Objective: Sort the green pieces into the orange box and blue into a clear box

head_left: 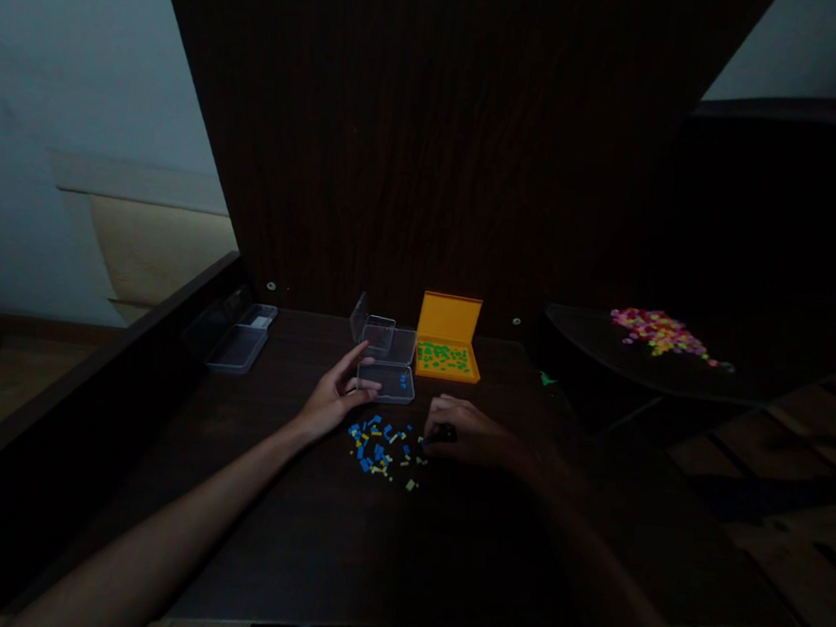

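Observation:
On the dark tabletop, my left hand point(333, 399) is at the left side of a lidded clear plastic box point(397, 397), its thumb and fingers gripping the near left corner. A few tiny blue pieces point(403, 381) lie inside that box. My right hand point(461, 427) hovers low at the right edge of a loose pile of small blue, yellow and pale pieces point(376, 450). Its fingers are curled together in a pinch; whatever they hold is hidden in shadow. Behind, an open yellow case point(450, 317) holds many small green pieces point(443, 357).
Another clear box point(378, 332) with a raised lid stands behind the gripped one. A further open clear box point(239, 349) sits at the left by the raised side board point(96, 418). Pink, yellow and orange bits point(661, 333) are heaped on a dark surface at the right.

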Tool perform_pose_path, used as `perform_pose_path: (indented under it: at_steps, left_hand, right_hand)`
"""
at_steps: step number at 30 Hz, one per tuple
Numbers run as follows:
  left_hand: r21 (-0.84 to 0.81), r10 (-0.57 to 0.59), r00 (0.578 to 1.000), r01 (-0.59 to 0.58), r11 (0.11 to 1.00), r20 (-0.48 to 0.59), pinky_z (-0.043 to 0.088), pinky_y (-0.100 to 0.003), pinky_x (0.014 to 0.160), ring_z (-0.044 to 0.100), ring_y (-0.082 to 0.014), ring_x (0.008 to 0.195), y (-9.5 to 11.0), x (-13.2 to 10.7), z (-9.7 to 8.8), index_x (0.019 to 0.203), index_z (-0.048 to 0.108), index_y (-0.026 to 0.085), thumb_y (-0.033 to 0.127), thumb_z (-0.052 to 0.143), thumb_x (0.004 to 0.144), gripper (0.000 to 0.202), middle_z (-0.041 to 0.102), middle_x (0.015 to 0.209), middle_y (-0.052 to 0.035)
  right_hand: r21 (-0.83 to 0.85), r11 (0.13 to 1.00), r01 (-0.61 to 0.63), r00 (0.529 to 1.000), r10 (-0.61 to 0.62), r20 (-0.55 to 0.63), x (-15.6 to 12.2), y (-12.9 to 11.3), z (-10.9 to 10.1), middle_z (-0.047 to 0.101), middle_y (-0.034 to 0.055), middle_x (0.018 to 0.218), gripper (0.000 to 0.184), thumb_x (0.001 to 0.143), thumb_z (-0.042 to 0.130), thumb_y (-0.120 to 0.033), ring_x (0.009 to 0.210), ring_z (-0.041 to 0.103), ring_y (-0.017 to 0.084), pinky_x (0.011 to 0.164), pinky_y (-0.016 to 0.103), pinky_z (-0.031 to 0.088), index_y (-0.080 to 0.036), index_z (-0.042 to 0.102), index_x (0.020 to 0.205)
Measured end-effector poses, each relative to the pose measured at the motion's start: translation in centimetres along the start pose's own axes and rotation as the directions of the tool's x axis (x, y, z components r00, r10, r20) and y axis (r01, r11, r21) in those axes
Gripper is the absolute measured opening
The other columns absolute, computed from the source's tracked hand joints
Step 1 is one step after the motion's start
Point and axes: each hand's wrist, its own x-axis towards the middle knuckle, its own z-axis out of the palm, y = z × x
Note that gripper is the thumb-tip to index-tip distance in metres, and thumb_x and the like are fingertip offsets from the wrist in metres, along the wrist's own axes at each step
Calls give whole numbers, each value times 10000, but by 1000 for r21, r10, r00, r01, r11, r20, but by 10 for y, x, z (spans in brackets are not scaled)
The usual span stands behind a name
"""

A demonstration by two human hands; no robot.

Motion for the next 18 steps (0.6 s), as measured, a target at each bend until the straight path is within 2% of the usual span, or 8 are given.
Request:
perform_pose_path:
  at_steps: [7, 13, 18]
  left_hand:
    - [-10, -13, 1000, 12, 1000, -6, 529, -347, 896, 676, -152, 898, 0, 1, 1, 1414, 394, 284, 145, 766, 664, 849, 474, 1368, -126]
    - [-14, -8, 1000, 8, 1000, 6, 522, -327, 898, 675, -143, 901, -2, 2, 0, 1420, 386, 279, 159, 765, 671, 848, 475, 1362, -124]
    - [-8, -4, 1000, 4, 1000, 6, 521, -339, 905, 673, -146, 902, -2, 1, 0, 1419, 385, 281, 161, 767, 672, 848, 468, 1373, -129]
  right_hand:
    - [-1, 1000, -30, 999, 30, -25, -5, 4, -8, 600, 41, 907, 239, 768, 720, -314, 860, 551, 175, 759, 294, 430, -183, 649, 954]
    - [-5, 1000, -10, 1000, 10, 15, -7, 8, -9, 632, 55, 913, 144, 828, 647, -272, 881, 563, 183, 774, 306, 428, -190, 688, 938]
    - [-26, 1000, -11, 1000, 10, -28, -6, 10, -6, 660, 52, 879, 99, 854, 606, -225, 853, 566, 177, 776, 306, 421, -184, 690, 887]
